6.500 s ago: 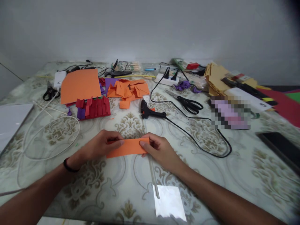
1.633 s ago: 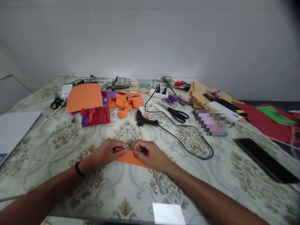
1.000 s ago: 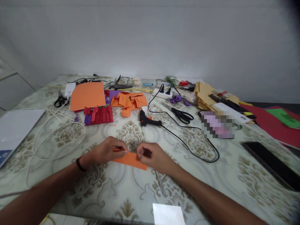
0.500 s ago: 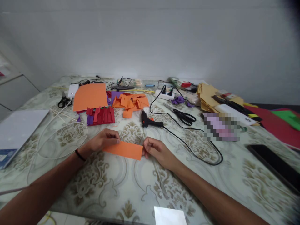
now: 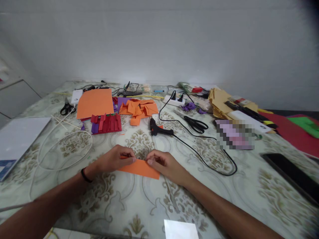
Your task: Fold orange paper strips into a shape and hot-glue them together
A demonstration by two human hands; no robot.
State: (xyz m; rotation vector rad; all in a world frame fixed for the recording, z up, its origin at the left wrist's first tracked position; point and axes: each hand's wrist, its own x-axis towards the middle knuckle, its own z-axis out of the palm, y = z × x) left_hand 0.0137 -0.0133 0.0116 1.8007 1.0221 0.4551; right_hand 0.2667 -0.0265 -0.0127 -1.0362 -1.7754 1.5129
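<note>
An orange paper strip point(image 5: 141, 169) is held near the middle of the table, its long side running across my view. My left hand point(image 5: 116, 158) pinches its far edge toward the left, thumb on top. My right hand point(image 5: 165, 164) grips the same far edge further right, with thumb and fingers closed on the paper. The two hands are close together, and the fingertips behind the edge are partly hidden. Beyond them lie a black glue gun point(image 5: 160, 128), a pile of folded orange paper pieces point(image 5: 139, 109) and a row of folded red pieces point(image 5: 108, 123).
Black-handled scissors point(image 5: 195, 124) and a white power strip point(image 5: 174, 100) lie at the back right. A dark phone point(image 5: 289, 174) rests on the right. On the left are a looped white cable point(image 5: 66, 167) and an orange sheet point(image 5: 96, 103). White paper point(image 5: 181, 229) sits at the front edge.
Both hands and the orange strip have moved a little toward me. My right hand has shifted from the strip's right end to its far edge, nearer my left hand.
</note>
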